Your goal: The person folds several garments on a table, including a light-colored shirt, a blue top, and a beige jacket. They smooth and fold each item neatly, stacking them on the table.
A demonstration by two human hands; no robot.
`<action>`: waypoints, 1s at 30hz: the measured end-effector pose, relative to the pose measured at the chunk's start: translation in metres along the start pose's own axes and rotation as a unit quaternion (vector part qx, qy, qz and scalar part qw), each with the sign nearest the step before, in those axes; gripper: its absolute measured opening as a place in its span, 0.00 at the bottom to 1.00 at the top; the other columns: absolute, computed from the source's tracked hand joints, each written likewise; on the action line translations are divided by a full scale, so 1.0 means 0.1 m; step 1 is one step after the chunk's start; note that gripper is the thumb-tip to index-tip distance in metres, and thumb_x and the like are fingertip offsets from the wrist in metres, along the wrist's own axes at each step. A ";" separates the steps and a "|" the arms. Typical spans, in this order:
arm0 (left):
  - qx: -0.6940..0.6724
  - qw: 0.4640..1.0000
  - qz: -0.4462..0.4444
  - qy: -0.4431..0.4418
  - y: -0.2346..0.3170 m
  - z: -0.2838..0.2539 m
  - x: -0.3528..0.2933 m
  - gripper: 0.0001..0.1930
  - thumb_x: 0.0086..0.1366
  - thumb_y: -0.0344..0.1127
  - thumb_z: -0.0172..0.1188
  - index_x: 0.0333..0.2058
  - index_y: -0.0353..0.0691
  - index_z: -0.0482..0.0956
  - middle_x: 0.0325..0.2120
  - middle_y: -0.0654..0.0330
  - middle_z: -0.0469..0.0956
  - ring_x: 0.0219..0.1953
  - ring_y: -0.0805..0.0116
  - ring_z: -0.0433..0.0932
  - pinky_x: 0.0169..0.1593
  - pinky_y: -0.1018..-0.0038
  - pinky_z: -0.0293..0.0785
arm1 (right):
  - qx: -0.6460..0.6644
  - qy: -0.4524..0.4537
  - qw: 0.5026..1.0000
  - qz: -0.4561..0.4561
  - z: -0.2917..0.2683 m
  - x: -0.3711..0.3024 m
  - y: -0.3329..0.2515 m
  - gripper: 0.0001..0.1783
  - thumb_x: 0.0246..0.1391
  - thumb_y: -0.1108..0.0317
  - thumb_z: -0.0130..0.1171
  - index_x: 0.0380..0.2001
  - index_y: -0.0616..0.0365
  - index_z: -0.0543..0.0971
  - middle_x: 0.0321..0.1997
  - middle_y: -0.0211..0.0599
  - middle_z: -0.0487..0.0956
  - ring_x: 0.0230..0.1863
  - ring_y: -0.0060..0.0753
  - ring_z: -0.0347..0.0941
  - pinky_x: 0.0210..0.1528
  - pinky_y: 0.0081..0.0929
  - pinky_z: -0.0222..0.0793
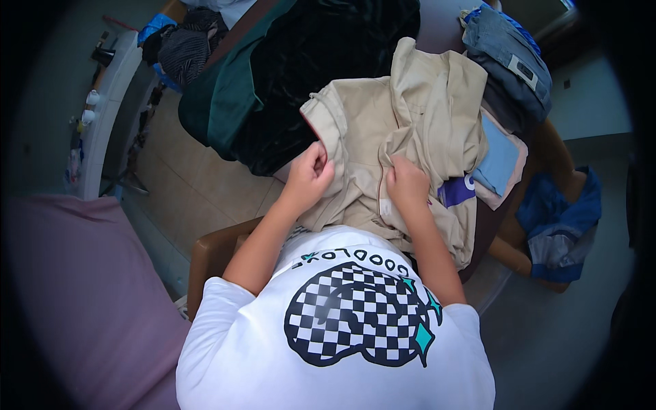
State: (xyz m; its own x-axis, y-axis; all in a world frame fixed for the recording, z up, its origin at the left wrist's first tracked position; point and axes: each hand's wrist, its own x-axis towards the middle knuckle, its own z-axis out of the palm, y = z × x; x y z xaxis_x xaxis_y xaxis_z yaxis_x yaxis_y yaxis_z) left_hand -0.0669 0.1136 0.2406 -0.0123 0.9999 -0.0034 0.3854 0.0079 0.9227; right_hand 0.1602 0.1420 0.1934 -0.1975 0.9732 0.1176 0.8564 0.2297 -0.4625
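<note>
A crumpled beige garment [365, 113], which looks like trousers, lies across my lap and the bed-like surface in front of me. My left hand [309, 179] is closed on its left edge, where a thin red trim shows. About a forearm's width to the right, my right hand [408, 183] pinches another edge with similar trim. Just below those fingers hangs a small white label [385, 208]. Loose folds pile up beyond and right of my right hand, and I cannot make out the garment's full shape. A purple patch [456, 191] shows beside its right side.
Dark green velvety cloth [301, 75] is heaped at the far left. Folded grey-blue clothing [509, 65] sits far right, above a light blue cloth [497, 157]. A blue bag [560, 225] hangs by the wooden chair arm [512, 256]. Pink cloth [89, 287] covers something at left.
</note>
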 end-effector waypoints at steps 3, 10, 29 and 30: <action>0.100 0.994 -0.009 -0.032 -0.09 -0.05 -0.20 0.10 0.56 0.27 0.58 0.25 0.37 0.63 0.14 0.62 0.64 0.18 0.79 0.62 0.23 0.79 0.61 | 0.113 0.121 0.985 -0.053 -0.27 -0.23 0.00 0.11 0.43 0.75 0.56 0.34 0.59 0.79 0.25 0.44 0.76 0.24 0.46 0.75 0.25 0.39 0.68; 0.178 0.965 -0.089 -0.171 -0.45 -0.05 -0.27 0.09 0.55 0.32 0.58 0.27 0.33 0.69 0.19 0.46 0.73 0.22 0.50 0.71 0.29 0.66 0.69 | 0.198 -0.046 0.978 -0.054 -1.47 -0.72 -0.01 0.07 0.41 0.77 0.54 0.26 0.61 0.79 0.18 0.44 0.74 0.19 0.42 0.71 0.21 0.30 0.64; 0.107 0.945 -0.018 0.308 -1.00 0.13 0.88 0.20 0.51 0.31 0.67 0.44 0.36 0.76 0.29 0.62 0.76 0.24 0.75 0.73 0.34 0.78 0.72 | 0.021 -0.011 0.990 -0.140 -0.28 0.92 -0.47 0.18 0.51 0.65 0.57 0.46 0.56 0.74 0.48 0.40 0.74 0.46 0.46 0.72 0.45 0.41 0.70; 0.093 0.954 -0.037 0.282 -1.05 0.12 0.93 0.19 0.50 0.31 0.67 0.42 0.36 0.78 0.26 0.63 0.76 0.24 0.73 0.73 0.35 0.77 0.73 | 0.016 0.008 0.991 -0.131 -0.08 1.06 -0.41 0.19 0.50 0.64 0.57 0.47 0.56 0.74 0.50 0.40 0.73 0.47 0.46 0.72 0.45 0.41 0.70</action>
State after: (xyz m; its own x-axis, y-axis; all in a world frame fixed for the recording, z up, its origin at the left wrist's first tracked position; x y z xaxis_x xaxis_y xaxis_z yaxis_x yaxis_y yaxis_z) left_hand -0.0974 0.2063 0.1392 -0.5205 0.8322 0.1910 0.5211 0.1323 0.8432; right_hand 0.1076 0.2360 0.2318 -0.4036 0.8800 0.2504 0.7613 0.4748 -0.4415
